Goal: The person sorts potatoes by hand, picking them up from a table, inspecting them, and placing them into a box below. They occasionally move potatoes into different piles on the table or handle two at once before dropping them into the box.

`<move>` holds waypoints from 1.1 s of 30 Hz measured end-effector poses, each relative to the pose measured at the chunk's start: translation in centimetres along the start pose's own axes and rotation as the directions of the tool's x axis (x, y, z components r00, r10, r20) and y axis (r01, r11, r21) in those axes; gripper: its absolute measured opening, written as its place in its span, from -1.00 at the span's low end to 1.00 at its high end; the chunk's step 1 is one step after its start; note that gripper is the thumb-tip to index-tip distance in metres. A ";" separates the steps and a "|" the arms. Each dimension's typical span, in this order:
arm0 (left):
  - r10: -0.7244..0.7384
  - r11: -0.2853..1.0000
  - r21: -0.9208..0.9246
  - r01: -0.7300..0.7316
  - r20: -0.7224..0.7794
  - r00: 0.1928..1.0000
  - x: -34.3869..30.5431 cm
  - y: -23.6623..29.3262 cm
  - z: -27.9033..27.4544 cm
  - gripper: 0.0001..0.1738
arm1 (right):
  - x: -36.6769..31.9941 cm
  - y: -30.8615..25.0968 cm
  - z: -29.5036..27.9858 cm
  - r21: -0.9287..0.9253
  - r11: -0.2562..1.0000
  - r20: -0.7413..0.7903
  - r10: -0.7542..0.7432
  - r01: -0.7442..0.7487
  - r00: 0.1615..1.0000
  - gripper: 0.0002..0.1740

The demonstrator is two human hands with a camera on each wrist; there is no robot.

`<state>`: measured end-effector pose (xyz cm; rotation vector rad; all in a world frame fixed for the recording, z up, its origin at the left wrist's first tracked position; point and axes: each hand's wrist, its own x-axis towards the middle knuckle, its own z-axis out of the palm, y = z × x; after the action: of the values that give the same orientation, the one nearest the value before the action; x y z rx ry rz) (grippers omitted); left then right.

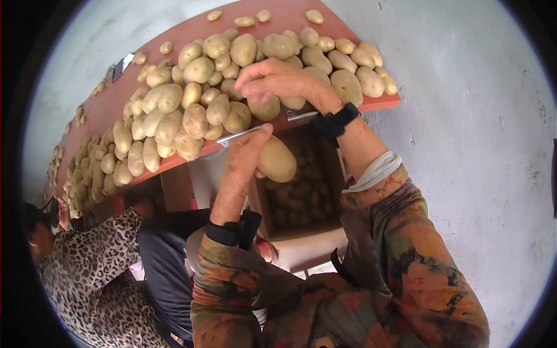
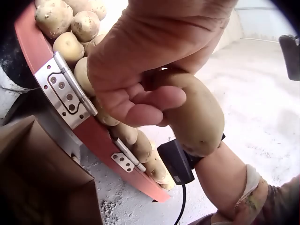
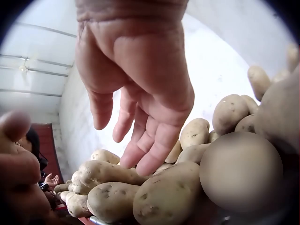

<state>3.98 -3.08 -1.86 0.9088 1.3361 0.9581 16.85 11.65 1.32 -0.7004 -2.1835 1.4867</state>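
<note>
Soft, even daylight; the pale wall (image 1: 464,116) glares mildly. Fisheye bends the desk (image 1: 287,17) and blackens corners. Near the desk's edge, 1 close potato (image 3: 241,171) blurs.

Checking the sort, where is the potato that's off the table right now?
Head view, centre: the potato is gripped in the left hand, just off the red table at its front edge, above the open cardboard box.

potatoes (image 1: 197,98) on table (image 1: 290,14), box (image 1: 262,209) — below edge
</note>
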 end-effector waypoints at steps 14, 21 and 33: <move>0.155 0.851 -0.486 -0.198 -0.128 0.980 1.1 -0.8 0.0 -0.71 | 0.3 -0.6 0.9 -0.221 0.955 -0.083 -0.221 0.199 0.972 -0.70; 0.033 0.728 -0.678 -0.099 -0.109 0.993 1.7 -1.8 0.2 -0.75 | 1.2 0.0 2.4 -0.254 0.949 -0.174 -0.236 0.188 0.956 -0.69; -0.042 0.710 -0.700 -0.073 -0.146 0.988 1.7 -1.8 0.9 -0.77 | 1.5 -0.1 5.7 -0.461 0.859 -0.080 -0.292 0.225 0.953 -0.42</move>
<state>4.94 -2.06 -4.09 0.2478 0.9416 1.4388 12.34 8.36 -0.48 -0.5987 -2.4106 0.7743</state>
